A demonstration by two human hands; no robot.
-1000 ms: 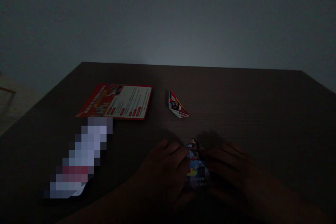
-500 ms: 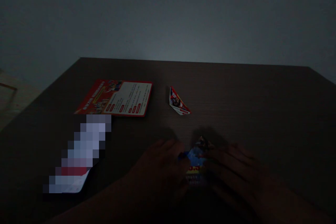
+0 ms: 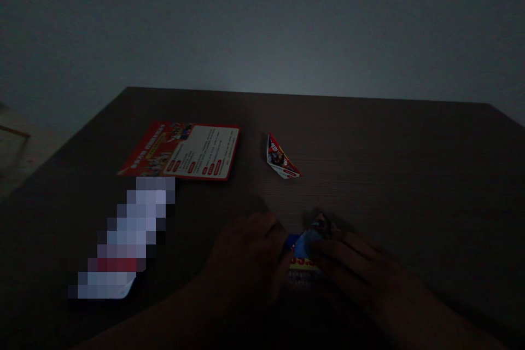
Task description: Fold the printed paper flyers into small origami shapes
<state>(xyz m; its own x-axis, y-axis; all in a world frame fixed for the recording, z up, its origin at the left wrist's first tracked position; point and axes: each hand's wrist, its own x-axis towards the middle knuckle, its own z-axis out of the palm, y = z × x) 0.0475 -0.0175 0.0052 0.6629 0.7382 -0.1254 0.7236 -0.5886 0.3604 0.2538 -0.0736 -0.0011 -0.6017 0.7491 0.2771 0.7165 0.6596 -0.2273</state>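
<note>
In very dim light, my left hand (image 3: 250, 254) and my right hand (image 3: 356, 273) both press on a partly folded, colourful printed paper (image 3: 305, 254) lying on the dark wooden table (image 3: 410, 175) close to me. The paper shows blue, red and yellow print between my fingers, and its lower part is hidden in shadow. Further away, near the table's middle, lies a small folded paper shape (image 3: 281, 157) with a pointed triangular form.
A red-and-white printed flyer (image 3: 182, 150) lies flat at the back left. A blurred-out sheet (image 3: 127, 240) lies at the left front. A pale wall rises behind the table's far edge. A lighter floor shows at the far left.
The paper under my hands has been turned and folded: its upright pointed tip is gone and it now sits lower and tilted. Both hands have shifted slightly toward me.
</note>
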